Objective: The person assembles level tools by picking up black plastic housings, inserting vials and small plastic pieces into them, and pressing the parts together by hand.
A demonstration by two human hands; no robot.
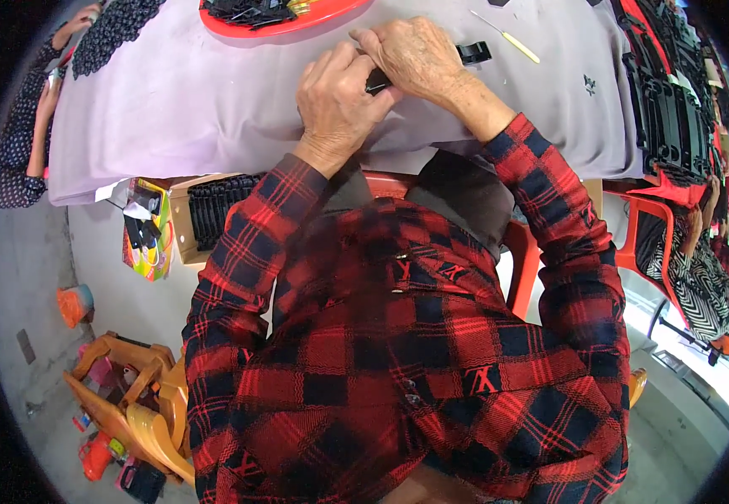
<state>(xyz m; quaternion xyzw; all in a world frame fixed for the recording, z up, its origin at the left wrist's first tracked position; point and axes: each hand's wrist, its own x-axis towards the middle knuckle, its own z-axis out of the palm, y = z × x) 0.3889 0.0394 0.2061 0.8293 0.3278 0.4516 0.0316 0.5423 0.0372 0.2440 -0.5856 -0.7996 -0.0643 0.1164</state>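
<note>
We see a long black part (376, 81) between the two hands, above the near side of the table. The left hand (338, 97) is closed around its near left end, and the right hand (415, 59) is closed over its middle. The two hands are together, touching each other; how the right fingertips press underneath, we cannot tell. A black end (474, 53) comes out on the right of the right hand; it seems to belong to the same part, but the join is covered. If so, the long axis goes from near left to far right, rather flat across the body. The left hand is the nearer one to the left end, and the right wrist lies just beside the exposed right end.

Around this, a pale cloth (188, 109) covers the table. On the far side stands a red tray (251, 33) with thin black pieces (251, 10). To the right lies a tool with a yellow handle (521, 47), its thin tip pointing far left, and further right a few small black bits (590, 84). At the left edge we notice a heap of black pieces (112, 38) and a co-worker's arm (44, 118); at the right edge, stacked black strips (671, 126).
</note>
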